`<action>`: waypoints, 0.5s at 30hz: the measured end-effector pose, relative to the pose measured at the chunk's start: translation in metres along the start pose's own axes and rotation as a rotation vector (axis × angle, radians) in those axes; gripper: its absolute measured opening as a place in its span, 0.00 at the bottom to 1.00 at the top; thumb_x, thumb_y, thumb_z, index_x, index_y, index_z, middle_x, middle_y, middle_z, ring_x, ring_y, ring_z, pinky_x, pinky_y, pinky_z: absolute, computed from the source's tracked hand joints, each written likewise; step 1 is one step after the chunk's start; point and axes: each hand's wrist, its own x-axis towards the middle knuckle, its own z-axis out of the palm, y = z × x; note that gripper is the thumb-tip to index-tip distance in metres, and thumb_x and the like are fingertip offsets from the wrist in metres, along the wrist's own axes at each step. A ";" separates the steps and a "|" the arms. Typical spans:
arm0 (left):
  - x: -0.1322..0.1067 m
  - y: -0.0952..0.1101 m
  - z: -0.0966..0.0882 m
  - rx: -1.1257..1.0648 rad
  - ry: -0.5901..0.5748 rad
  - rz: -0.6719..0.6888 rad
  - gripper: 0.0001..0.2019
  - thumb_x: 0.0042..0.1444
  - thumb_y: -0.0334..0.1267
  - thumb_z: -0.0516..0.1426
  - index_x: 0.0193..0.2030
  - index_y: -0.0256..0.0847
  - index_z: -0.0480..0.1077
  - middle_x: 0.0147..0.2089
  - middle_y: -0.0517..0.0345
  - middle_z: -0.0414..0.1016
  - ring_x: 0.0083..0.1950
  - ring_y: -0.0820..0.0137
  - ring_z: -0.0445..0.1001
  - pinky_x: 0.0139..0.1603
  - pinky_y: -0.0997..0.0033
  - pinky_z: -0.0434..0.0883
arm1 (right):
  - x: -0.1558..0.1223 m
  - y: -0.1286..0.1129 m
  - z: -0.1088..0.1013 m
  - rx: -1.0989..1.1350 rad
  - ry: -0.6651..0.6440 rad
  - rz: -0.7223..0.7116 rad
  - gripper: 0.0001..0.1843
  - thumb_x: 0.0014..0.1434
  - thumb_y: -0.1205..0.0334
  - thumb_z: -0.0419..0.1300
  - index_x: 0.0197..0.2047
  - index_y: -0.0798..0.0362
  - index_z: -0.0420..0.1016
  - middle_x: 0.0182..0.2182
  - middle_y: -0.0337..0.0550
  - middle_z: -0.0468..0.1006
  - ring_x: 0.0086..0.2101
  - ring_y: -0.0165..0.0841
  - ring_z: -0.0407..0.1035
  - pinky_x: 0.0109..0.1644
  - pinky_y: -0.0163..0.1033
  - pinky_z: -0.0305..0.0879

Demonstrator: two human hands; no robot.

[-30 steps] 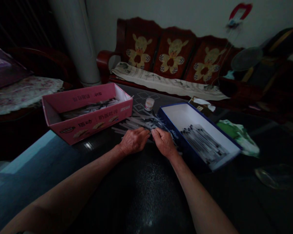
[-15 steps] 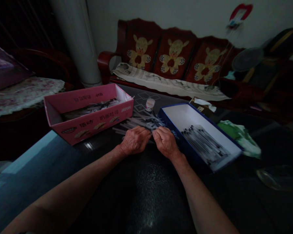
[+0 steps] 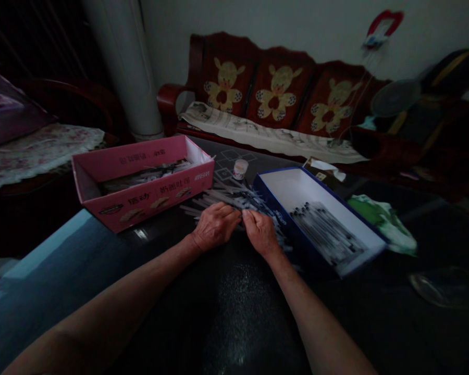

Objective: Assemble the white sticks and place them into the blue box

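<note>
My left hand [image 3: 216, 226] is closed, its fingers curled towards the pile. My right hand [image 3: 261, 232] is closed too, thumb against the fingers, and its tips meet the left fingertips. Whatever sits between them is too small and dark to make out. Just beyond both hands spreads a loose pile of thin, pale, pen-like tubes [image 3: 213, 197] on the dark table. To the right, a blue box with a white inside [image 3: 283, 183] holds rows of dark-tipped, pen-like sticks [image 3: 326, 229]. A pink carton [image 3: 144, 198] at the left contains more loose thin pieces [image 3: 148, 176].
Behind the pile stands a small white tub [image 3: 240, 169]. Past the blue box are a tissue box [image 3: 324, 171] and a green and white plastic bag [image 3: 385, 221]. A clear oval object lies at the far right. A wooden sofa [image 3: 273, 94] runs along the wall.
My right hand has shifted slightly left and turned, its fingertips now closer to the left ones. More of the pile shows beside it. The left hand has barely moved.
</note>
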 end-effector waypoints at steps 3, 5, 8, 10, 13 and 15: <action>-0.001 -0.001 0.002 0.014 0.014 -0.008 0.12 0.65 0.37 0.49 0.37 0.37 0.73 0.29 0.56 0.71 0.32 0.69 0.66 0.35 0.68 0.65 | 0.000 -0.001 0.000 0.004 -0.004 0.022 0.22 0.64 0.54 0.45 0.20 0.50 0.62 0.18 0.40 0.69 0.21 0.31 0.61 0.28 0.36 0.53; 0.000 -0.001 0.002 0.013 0.071 -0.007 0.10 0.65 0.36 0.51 0.42 0.37 0.73 0.35 0.53 0.74 0.37 0.68 0.69 0.39 0.66 0.68 | 0.001 -0.002 -0.001 -0.002 0.009 0.026 0.22 0.64 0.53 0.45 0.21 0.50 0.64 0.19 0.40 0.70 0.23 0.31 0.62 0.29 0.36 0.54; 0.001 0.001 0.001 -0.023 0.210 0.004 0.11 0.62 0.37 0.55 0.50 0.38 0.70 0.48 0.47 0.73 0.51 0.62 0.70 0.50 0.60 0.69 | 0.004 -0.001 -0.005 0.018 0.088 0.089 0.23 0.64 0.50 0.44 0.22 0.51 0.66 0.20 0.41 0.72 0.25 0.32 0.64 0.32 0.37 0.58; 0.000 0.003 0.000 -0.098 0.268 0.002 0.11 0.61 0.36 0.56 0.49 0.38 0.70 0.49 0.46 0.73 0.52 0.62 0.70 0.52 0.59 0.70 | 0.006 0.002 -0.007 0.115 0.174 0.207 0.24 0.64 0.47 0.43 0.24 0.51 0.67 0.22 0.42 0.74 0.26 0.33 0.67 0.33 0.37 0.61; 0.000 0.004 0.001 -0.326 0.292 -0.172 0.09 0.63 0.37 0.53 0.44 0.37 0.72 0.41 0.50 0.75 0.44 0.66 0.74 0.47 0.64 0.71 | 0.008 0.007 -0.007 0.370 0.215 0.357 0.24 0.62 0.43 0.45 0.28 0.52 0.70 0.26 0.45 0.77 0.28 0.34 0.71 0.34 0.38 0.66; 0.000 0.002 0.003 -0.558 0.320 -0.434 0.13 0.65 0.41 0.49 0.46 0.37 0.72 0.39 0.52 0.75 0.38 0.69 0.75 0.41 0.68 0.72 | 0.007 0.006 -0.006 0.470 0.144 0.351 0.23 0.61 0.42 0.48 0.30 0.52 0.71 0.29 0.45 0.78 0.29 0.34 0.72 0.34 0.38 0.68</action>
